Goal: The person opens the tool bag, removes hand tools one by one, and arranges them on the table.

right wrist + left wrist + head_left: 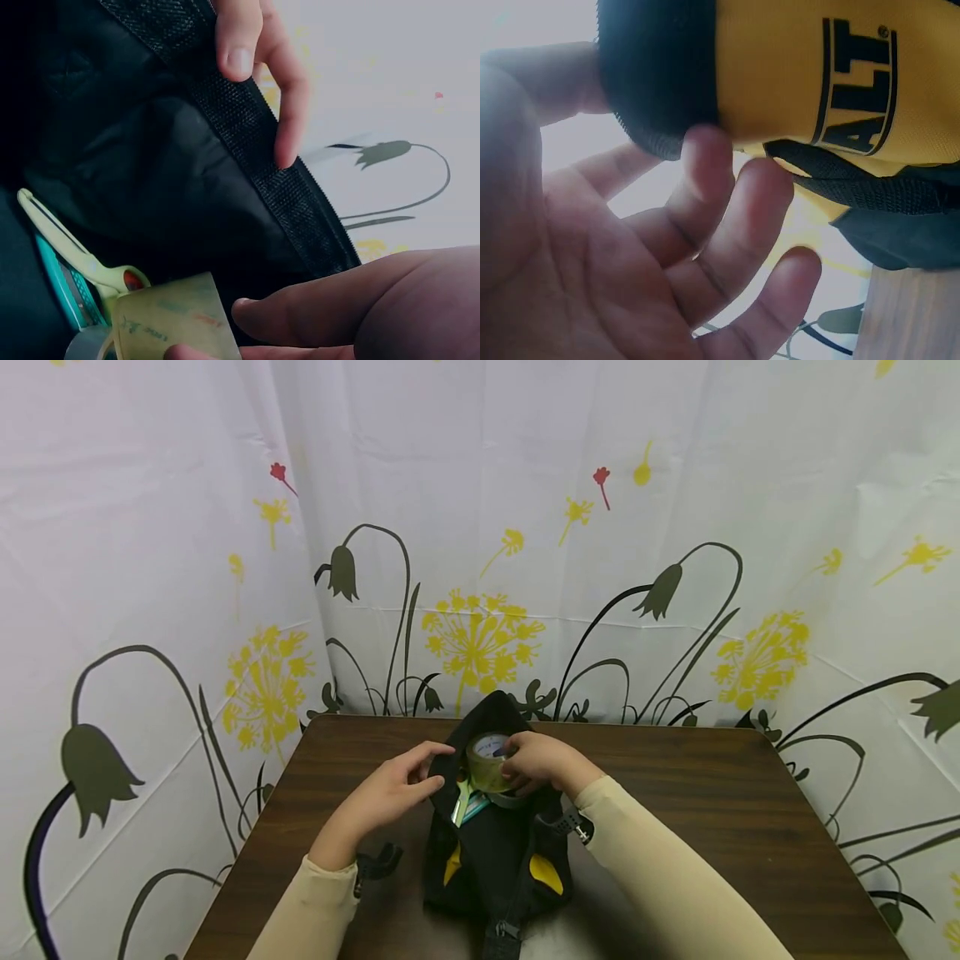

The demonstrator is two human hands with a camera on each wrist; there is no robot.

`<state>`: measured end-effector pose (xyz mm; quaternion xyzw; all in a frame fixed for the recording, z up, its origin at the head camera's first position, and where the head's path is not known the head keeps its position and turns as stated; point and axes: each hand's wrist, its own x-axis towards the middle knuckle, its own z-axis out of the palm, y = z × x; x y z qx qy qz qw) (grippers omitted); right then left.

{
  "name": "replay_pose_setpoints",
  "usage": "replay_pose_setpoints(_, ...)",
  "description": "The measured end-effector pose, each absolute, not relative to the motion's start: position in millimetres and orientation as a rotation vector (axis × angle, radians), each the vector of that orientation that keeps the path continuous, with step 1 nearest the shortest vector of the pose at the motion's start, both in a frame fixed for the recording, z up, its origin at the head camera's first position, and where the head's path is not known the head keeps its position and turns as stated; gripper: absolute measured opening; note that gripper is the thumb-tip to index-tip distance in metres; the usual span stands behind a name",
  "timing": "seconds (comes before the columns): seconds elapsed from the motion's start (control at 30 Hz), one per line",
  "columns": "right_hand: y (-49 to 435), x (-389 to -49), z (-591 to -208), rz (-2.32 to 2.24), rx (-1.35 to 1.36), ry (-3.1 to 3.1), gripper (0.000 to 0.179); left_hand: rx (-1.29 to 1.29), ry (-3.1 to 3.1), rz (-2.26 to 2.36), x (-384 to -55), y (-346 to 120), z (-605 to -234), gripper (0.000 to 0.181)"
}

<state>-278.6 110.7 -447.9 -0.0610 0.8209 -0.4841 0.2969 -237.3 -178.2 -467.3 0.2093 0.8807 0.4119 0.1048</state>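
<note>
A black and yellow tool bag [487,852] lies on the table with its zippered mouth open. My left hand [382,789] grips the bag's rim; in the left wrist view the black rim [660,67] is between thumb and fingers. My right hand [551,762] holds a roll of clear packing tape [482,770] at the mouth, thumb and fingers on either side. Beside the tape in the right wrist view are a pale green-handled tool [82,259], a teal object [60,281] and a grey roll [86,345], partly hidden in the bag.
The brown wooden table [675,793] stands against a white curtain [480,468] with printed flowers. A black strap with a buckle [502,935] hangs toward the table's near side. Dark wrist bands sit on both arms.
</note>
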Motion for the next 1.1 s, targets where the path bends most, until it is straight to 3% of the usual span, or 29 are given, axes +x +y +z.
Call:
replay_pose_setpoints(0.37,103.0,-286.8,-451.3,-1.216,-0.151,2.190,0.048,0.672,2.533,1.273,-240.7,-186.5,-470.8,0.049)
replay_pose_setpoints(0.67,96.7,-287.9,-459.8,-1.186,-0.152,2.270,0.015,0.673,2.528,1.287,-239.9,-186.8,-473.3,0.048)
replay_pose_setpoints(1.1,105.2,-275.8,-451.9,-1.270,-0.144,2.321,0.016,0.676,2.514,1.301,-239.7,-185.1,-472.9,0.048)
